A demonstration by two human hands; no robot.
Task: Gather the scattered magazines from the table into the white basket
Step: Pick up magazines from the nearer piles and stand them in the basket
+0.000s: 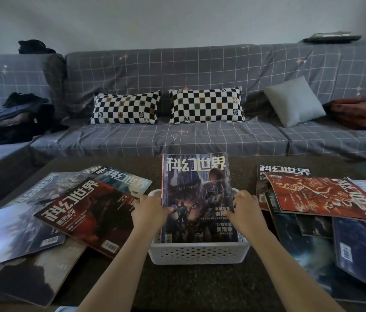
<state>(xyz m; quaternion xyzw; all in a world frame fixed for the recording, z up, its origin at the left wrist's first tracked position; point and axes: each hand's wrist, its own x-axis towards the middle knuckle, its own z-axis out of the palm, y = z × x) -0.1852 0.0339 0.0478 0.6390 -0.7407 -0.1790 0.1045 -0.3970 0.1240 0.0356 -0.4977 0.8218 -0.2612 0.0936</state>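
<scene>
A white perforated basket (200, 253) stands at the middle of the dark table. A magazine with a blue cover showing a cat (196, 188) stands in it, leaning away from me, with at least one more behind it. My left hand (149, 211) grips its left edge and my right hand (243, 210) grips its right edge, thumbs on the cover. Several magazines lie scattered on the left, a dark red one (87, 215) on top. Several more lie on the right, topped by a bright red one (326, 199).
A grey checked sofa (200, 136) runs behind the table, carrying two black-and-white checkered pillows (125, 106), a grey cushion (294, 101), dark clothes (17, 118) at left and a red blanket (362, 111) at right. The table (191, 287) has bare surface in front of the basket.
</scene>
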